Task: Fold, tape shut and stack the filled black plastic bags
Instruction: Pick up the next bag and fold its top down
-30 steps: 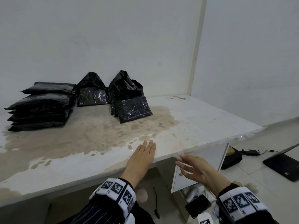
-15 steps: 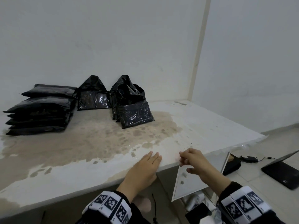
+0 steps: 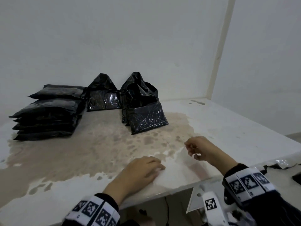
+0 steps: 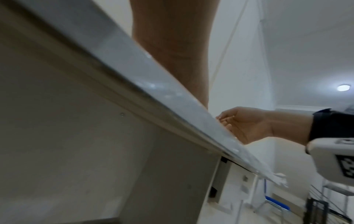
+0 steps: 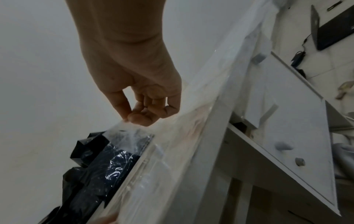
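Several folded black bags (image 3: 47, 115) lie stacked at the back left of the table (image 3: 228, 128). Two filled bags with loose tops stand nearby: one against the wall (image 3: 104, 97), one in front of it (image 3: 145, 115) (image 5: 107, 163). My left hand (image 3: 156, 167) rests palm down near the table's front edge and holds nothing. To its right, just above the tabletop, my right hand (image 3: 190, 149) (image 5: 134, 116) pinches the end of a strip of clear tape (image 3: 195, 162) (image 5: 130, 133) between thumb and fingers. The strip runs down toward the table edge.
A large brown stain covers the middle of the tabletop. White walls close off the back and the right corner. Below the front edge a white cabinet door (image 3: 193, 201) (image 5: 298, 121) hangs open. A dark laptop (image 5: 333, 33) sits on the floor at right.
My right hand rose from the cabinet door below the table edge to above the tabletop, now pinching the tape. The left hand stayed on the table, its fingers a little more bent.
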